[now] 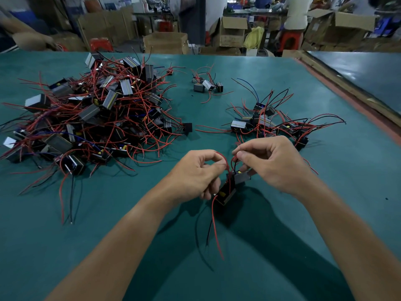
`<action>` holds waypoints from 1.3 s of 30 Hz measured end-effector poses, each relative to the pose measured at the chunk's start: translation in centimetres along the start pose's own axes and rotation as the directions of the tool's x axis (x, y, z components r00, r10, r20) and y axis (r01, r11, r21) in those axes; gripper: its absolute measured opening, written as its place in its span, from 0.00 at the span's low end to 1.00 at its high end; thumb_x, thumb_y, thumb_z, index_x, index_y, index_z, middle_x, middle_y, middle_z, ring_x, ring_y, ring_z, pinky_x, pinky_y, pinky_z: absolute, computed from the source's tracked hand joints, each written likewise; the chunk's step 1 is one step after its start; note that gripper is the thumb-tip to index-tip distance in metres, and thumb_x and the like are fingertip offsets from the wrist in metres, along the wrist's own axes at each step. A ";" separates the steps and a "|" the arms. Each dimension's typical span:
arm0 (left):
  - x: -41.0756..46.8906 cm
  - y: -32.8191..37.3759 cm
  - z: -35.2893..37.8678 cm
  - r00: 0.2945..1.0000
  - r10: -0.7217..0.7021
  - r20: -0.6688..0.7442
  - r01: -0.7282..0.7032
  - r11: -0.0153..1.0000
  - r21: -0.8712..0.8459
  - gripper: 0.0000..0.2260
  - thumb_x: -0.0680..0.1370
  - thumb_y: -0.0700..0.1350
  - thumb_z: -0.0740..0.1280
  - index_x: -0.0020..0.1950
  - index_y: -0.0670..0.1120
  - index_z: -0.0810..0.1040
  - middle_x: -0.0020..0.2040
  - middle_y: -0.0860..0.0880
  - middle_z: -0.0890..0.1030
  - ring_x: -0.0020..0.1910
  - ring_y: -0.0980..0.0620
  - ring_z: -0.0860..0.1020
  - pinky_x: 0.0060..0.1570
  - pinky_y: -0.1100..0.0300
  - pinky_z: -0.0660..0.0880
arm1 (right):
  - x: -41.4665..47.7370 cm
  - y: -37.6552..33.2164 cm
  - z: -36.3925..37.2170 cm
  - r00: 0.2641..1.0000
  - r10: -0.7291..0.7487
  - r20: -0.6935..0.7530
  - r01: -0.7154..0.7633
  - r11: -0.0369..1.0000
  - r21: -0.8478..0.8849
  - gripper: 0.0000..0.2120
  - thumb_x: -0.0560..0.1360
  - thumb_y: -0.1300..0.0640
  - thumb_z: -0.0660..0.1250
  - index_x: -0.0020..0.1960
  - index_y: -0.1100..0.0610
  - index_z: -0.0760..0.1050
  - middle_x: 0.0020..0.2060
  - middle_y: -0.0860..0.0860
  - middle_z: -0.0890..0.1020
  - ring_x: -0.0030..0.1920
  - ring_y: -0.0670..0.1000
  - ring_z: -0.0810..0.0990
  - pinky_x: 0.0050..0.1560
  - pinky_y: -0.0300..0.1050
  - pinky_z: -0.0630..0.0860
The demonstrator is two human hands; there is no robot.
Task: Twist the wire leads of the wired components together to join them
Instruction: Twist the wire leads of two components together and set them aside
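Two small black wired components (230, 187) hang together between my hands above the green table (86, 246). My left hand (198, 172) pinches a looped red lead (224, 162) between thumb and forefinger. My right hand (273, 164) pinches another red lead (235, 157) close beside it. The lead tips are hidden by my fingers. A long red wire (216, 229) and a black wire (208, 233) dangle from the lower component toward me.
A large heap of the same components with red leads (93, 118) covers the left of the table. A smaller group (271, 122) lies just beyond my right hand, and a few (207, 85) sit further back. Cardboard boxes (165, 43) and people stand behind the table.
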State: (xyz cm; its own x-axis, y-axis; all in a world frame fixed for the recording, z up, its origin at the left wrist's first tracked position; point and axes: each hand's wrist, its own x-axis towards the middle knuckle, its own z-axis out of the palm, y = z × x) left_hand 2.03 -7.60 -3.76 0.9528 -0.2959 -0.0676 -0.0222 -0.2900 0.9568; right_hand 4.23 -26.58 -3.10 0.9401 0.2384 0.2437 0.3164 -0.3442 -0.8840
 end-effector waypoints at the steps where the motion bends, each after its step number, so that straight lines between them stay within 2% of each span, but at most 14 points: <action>1: 0.0 0.1 0.0 1.000 0.011 0.008 -0.011 1.000 -0.021 0.10 0.84 0.43 0.60 0.46 0.45 0.77 0.24 0.49 0.76 0.19 0.53 0.70 0.21 0.65 0.66 | 0.0 0.0 0.0 1.000 0.004 -0.009 -0.003 1.000 0.005 0.11 0.76 0.64 0.69 0.41 0.51 0.83 0.35 0.50 0.86 0.34 0.51 0.84 0.41 0.59 0.83; 6: -0.3 0.4 -0.1 0.990 0.013 0.138 -0.005 0.998 -0.058 0.16 0.82 0.48 0.62 0.38 0.43 0.81 0.26 0.48 0.78 0.20 0.55 0.71 0.21 0.65 0.66 | 0.1 0.2 -0.1 1.000 0.004 -0.018 -0.004 1.000 -0.008 0.08 0.76 0.64 0.70 0.41 0.53 0.83 0.35 0.51 0.86 0.37 0.58 0.84 0.44 0.62 0.82; 9: -0.5 0.0 -0.5 0.983 0.000 0.186 -0.018 0.996 0.092 0.08 0.75 0.42 0.73 0.37 0.44 0.81 0.25 0.52 0.76 0.22 0.58 0.70 0.24 0.67 0.65 | 0.2 0.4 0.0 1.000 -0.010 -0.022 0.009 0.997 -0.071 0.07 0.75 0.62 0.71 0.41 0.52 0.83 0.35 0.52 0.86 0.35 0.55 0.85 0.45 0.61 0.82; 11: -0.7 -0.2 -0.6 0.972 -0.043 0.232 -0.006 0.979 0.205 0.08 0.71 0.40 0.77 0.39 0.45 0.78 0.24 0.54 0.73 0.23 0.57 0.67 0.26 0.66 0.64 | 0.2 0.5 -0.1 1.000 -0.003 -0.027 0.001 0.997 -0.078 0.07 0.75 0.62 0.70 0.41 0.52 0.83 0.34 0.52 0.85 0.34 0.51 0.85 0.44 0.61 0.82; 14: -1.0 -0.3 -0.3 0.969 -0.042 0.245 -0.073 0.895 0.439 0.14 0.68 0.45 0.79 0.36 0.47 0.74 0.23 0.55 0.69 0.23 0.56 0.64 0.24 0.65 0.62 | 0.2 0.5 -0.1 0.999 0.005 -0.045 -0.008 0.998 -0.065 0.08 0.75 0.63 0.70 0.40 0.53 0.83 0.33 0.52 0.85 0.32 0.49 0.84 0.42 0.60 0.83; 16: -1.0 -0.3 0.0 0.973 0.012 0.230 -0.126 0.864 0.487 0.15 0.68 0.51 0.78 0.34 0.46 0.75 0.22 0.55 0.71 0.22 0.57 0.65 0.24 0.65 0.62 | 0.1 0.4 -0.1 0.997 -0.006 -0.071 0.001 0.998 -0.057 0.08 0.74 0.64 0.71 0.40 0.53 0.83 0.33 0.51 0.85 0.31 0.50 0.85 0.39 0.58 0.83; 19: -1.0 0.2 0.0 0.987 0.021 0.160 -0.087 0.904 0.419 0.16 0.77 0.57 0.69 0.38 0.45 0.78 0.25 0.52 0.78 0.22 0.56 0.68 0.25 0.64 0.64 | 0.2 0.3 -0.2 0.994 -0.007 -0.105 0.005 1.000 -0.023 0.09 0.74 0.65 0.71 0.41 0.53 0.81 0.32 0.49 0.85 0.29 0.50 0.84 0.34 0.50 0.82; 22: -0.6 0.7 -0.5 0.981 -0.129 0.143 0.103 0.979 0.174 0.16 0.84 0.51 0.56 0.44 0.43 0.74 0.28 0.43 0.82 0.18 0.52 0.70 0.21 0.66 0.63 | 0.2 0.2 -0.4 0.994 0.005 -0.112 -0.004 1.000 0.006 0.09 0.75 0.65 0.70 0.41 0.53 0.80 0.32 0.48 0.85 0.29 0.49 0.84 0.30 0.43 0.81; 24: -0.4 0.7 -0.9 0.980 -0.180 0.083 0.170 0.979 0.108 0.14 0.85 0.46 0.55 0.45 0.43 0.74 0.28 0.44 0.82 0.18 0.51 0.71 0.20 0.67 0.63 | 0.2 0.1 -0.4 0.994 0.003 -0.111 -0.001 1.000 0.013 0.09 0.75 0.65 0.70 0.40 0.53 0.81 0.32 0.49 0.85 0.29 0.49 0.83 0.29 0.40 0.80; 27: 0.0 0.1 -1.2 0.991 -0.086 -0.103 0.099 0.988 0.120 0.05 0.79 0.39 0.66 0.44 0.43 0.78 0.28 0.49 0.82 0.24 0.50 0.69 0.28 0.63 0.64 | 0.1 0.0 -0.4 0.994 -0.014 -0.107 0.014 1.000 -0.003 0.11 0.75 0.64 0.71 0.38 0.51 0.83 0.30 0.49 0.84 0.28 0.48 0.83 0.30 0.40 0.80; 30: 0.3 -0.3 -0.7 0.975 0.055 -0.217 -0.047 0.998 0.043 0.03 0.74 0.38 0.73 0.44 0.44 0.82 0.31 0.50 0.81 0.27 0.58 0.72 0.30 0.67 0.68 | 0.1 0.0 -0.4 0.997 -0.023 -0.075 0.022 1.000 -0.010 0.11 0.75 0.63 0.72 0.38 0.48 0.85 0.30 0.51 0.84 0.28 0.47 0.82 0.33 0.42 0.81; 35: 0.6 -0.7 0.4 0.961 0.220 -0.170 -0.223 0.975 0.000 0.04 0.73 0.38 0.75 0.45 0.45 0.84 0.36 0.52 0.83 0.27 0.65 0.72 0.31 0.72 0.68 | -0.2 -0.2 0.0 0.996 -0.073 0.059 0.076 0.995 -0.061 0.08 0.74 0.52 0.70 0.43 0.39 0.84 0.34 0.55 0.85 0.30 0.51 0.82 0.36 0.51 0.82; 38: 0.6 -0.8 0.5 0.962 0.234 -0.140 -0.239 0.971 -0.016 0.02 0.74 0.37 0.74 0.44 0.43 0.85 0.32 0.57 0.82 0.25 0.66 0.70 0.29 0.73 0.66 | -0.4 -0.2 0.2 0.988 -0.102 0.114 0.112 0.990 -0.086 0.06 0.73 0.50 0.68 0.46 0.43 0.84 0.36 0.58 0.84 0.37 0.64 0.82 0.41 0.63 0.81; 39: 0.6 -0.8 0.5 0.962 0.234 -0.142 -0.238 0.971 -0.011 0.01 0.74 0.38 0.74 0.44 0.43 0.85 0.32 0.57 0.82 0.25 0.66 0.70 0.28 0.73 0.66 | -0.4 -0.2 0.2 0.986 -0.119 0.119 0.131 0.986 -0.100 0.05 0.73 0.51 0.69 0.46 0.45 0.84 0.36 0.57 0.84 0.38 0.63 0.82 0.40 0.64 0.80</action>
State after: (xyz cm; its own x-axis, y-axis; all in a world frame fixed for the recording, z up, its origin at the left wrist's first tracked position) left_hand 2.44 -8.01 -4.76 0.9542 -0.2235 0.1989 -0.2449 -0.2016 0.9484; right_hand 3.73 -26.40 -3.12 0.8741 0.3839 0.2976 0.4477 -0.3990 -0.8003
